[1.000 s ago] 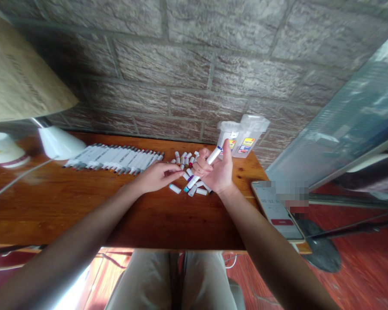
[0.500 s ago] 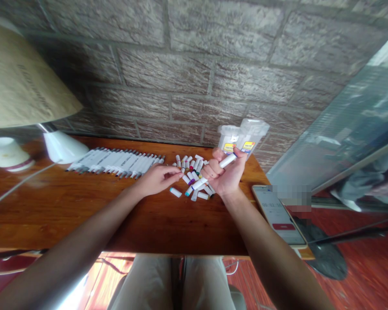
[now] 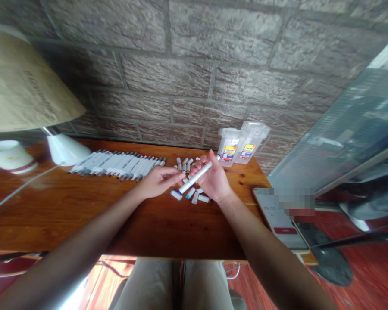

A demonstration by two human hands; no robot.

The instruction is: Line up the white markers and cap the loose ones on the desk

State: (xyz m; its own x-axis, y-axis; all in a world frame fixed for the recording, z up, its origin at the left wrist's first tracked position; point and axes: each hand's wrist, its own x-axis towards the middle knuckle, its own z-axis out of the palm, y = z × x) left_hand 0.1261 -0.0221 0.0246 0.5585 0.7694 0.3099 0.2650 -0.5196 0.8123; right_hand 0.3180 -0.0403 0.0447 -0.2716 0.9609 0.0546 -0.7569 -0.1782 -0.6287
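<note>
Head view: single camera at the wearer's head, facing forward and down.
Stone wall (image 3: 194,64): faced across the upper frame.
Bench (image 3: 168,232): seen near, from above, mid-frame.
Legs (image 3: 158,284): looked down on, bottom centre.
Spread: wide, lampshade (image 3: 29,82) at left edge to glass panel (image 3: 349,116) at right.

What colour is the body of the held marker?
The marker has a white body (head view).

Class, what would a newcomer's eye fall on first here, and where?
The white marker with blue ends, held in the right hand over loose caps, draws the eye first. Further left, a row of markers lies on the wooden table. A large lampshade shows at upper left.
</note>
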